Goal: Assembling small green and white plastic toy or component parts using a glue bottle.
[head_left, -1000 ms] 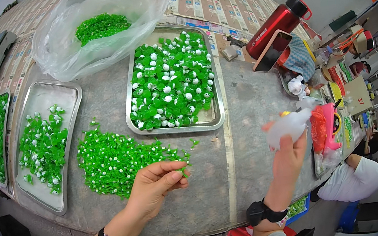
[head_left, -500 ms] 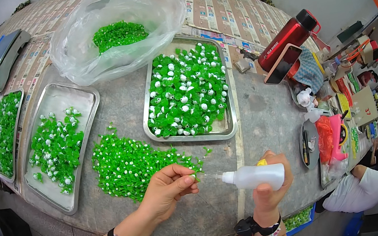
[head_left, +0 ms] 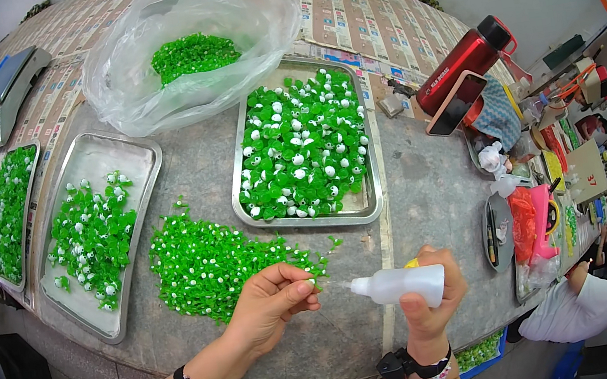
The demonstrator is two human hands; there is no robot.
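Note:
My left hand [head_left: 266,309] pinches a small green plastic piece [head_left: 314,283] between thumb and fingertips; much of the piece is hidden. My right hand [head_left: 443,298] is wrapped round a white squeeze bottle [head_left: 403,287], held on its side with a yellow bit [head_left: 411,263] showing above it. Its thin clear tip points left at the piece; whether they touch I cannot tell. Just beyond my left hand lies a loose heap of small green pieces with white dots [head_left: 201,264]. Behind it, a metal tray [head_left: 308,222] holds green pieces with white ball-shaped heads.
At the left are a half-filled metal tray [head_left: 68,295], a narrower full tray [head_left: 14,213] and a scale [head_left: 8,100]. A clear plastic bag [head_left: 117,99] of green pieces stands at the back. Rightward are a red flask [head_left: 458,66], a phone [head_left: 457,102] and a grey dish [head_left: 501,238].
The bottle in my right hand has shifted slightly left, its tip closer to the piece and its base tilted lower. My left hand keeps its pinch almost unmoved.

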